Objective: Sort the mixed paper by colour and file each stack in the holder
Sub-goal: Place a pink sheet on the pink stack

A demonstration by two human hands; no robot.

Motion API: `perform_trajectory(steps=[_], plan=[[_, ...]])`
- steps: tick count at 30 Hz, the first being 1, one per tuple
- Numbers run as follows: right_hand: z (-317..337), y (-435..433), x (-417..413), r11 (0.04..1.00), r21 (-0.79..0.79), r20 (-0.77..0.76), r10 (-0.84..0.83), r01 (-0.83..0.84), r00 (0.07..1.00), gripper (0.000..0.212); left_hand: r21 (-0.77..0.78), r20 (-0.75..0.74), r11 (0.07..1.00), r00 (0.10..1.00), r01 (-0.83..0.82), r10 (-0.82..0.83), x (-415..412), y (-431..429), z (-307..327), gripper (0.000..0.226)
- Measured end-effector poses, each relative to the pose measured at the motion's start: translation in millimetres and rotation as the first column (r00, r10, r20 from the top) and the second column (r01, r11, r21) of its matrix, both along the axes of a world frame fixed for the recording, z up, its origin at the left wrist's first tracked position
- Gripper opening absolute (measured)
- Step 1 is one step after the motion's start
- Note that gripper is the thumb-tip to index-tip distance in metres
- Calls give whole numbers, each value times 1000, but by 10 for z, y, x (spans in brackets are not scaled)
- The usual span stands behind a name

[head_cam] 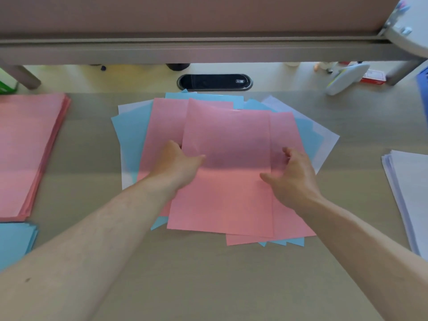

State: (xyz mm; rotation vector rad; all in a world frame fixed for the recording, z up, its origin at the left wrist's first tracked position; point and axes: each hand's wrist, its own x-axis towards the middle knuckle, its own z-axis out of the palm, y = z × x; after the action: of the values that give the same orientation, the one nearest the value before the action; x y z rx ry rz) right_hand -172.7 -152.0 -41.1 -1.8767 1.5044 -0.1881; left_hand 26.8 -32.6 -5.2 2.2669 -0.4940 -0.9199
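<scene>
A loose mixed pile [132,135] of pink, blue and white sheets lies in the middle of the desk. On top lies a pink sheet [227,140]. My left hand [178,165] pinches its left edge, thumb on top. My right hand [294,174] grips its right edge, fingers curled under it. A sorted pink stack [25,144] sits at the left, a blue stack [14,242] below it, and a white stack [410,195] at the right edge. No holder is visible.
A black oval cable port [215,82] is set in the desk behind the pile. A shelf rail [185,52] overhangs the back. A white-and-yellow device [345,77] and a red box [374,78] sit at the back right. A blue object [423,86] is at the far right.
</scene>
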Motion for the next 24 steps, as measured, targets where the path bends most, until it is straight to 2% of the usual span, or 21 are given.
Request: perform_trajectory(steps=[3, 5, 8, 9, 12, 14, 17, 19, 22, 24], plan=[[10, -3, -6, 1000, -21, -5, -5, 5, 1000, 84, -36, -256, 986, 955, -163, 148, -91, -57, 19, 32], [22, -8, -9, 1000, -17, -8, -16, 16, 1000, 82, -34, -311, 985, 938, -170, 152, -121, -81, 11, 29], [18, -1, -6, 999, -25, -1, -27, 27, 1000, 81, -87, -219, 996, 975, 28, -46, -205, -133, -42, 7], [8, -4, -4, 999, -32, 7, -28, 28, 1000, 81, -103, -195, 992, 976, 75, -94, -254, -152, -56, 6], [8, 2, -7, 999, -41, 22, -34, 34, 999, 79, -152, -195, 979, 967, 132, -161, -411, -205, -115, 30], [25, 10, -21, 999, -36, 30, -34, 35, 999, 80, -147, -141, 973, 970, 176, -197, -494, -208, -140, 42], [73, 22, -39, 998, -43, 68, -37, 40, 997, 82, -161, -26, 971, 982, 179, -185, -457, -156, -131, 33], [143, 30, -11, 996, -72, 105, -41, 48, 994, 79, -174, -7, 977, 992, 121, -124, -279, -72, -80, 22], [249, 79, 150, 997, -69, 116, -24, 32, 993, 76, -155, -4, 987, 1000, 27, -28, 208, 161, 83, 22], [275, 148, 336, 1000, -29, 136, 6, -2, 991, 77, -99, 15, 995, 1000, 23, -22, 565, 344, 159, 22]])
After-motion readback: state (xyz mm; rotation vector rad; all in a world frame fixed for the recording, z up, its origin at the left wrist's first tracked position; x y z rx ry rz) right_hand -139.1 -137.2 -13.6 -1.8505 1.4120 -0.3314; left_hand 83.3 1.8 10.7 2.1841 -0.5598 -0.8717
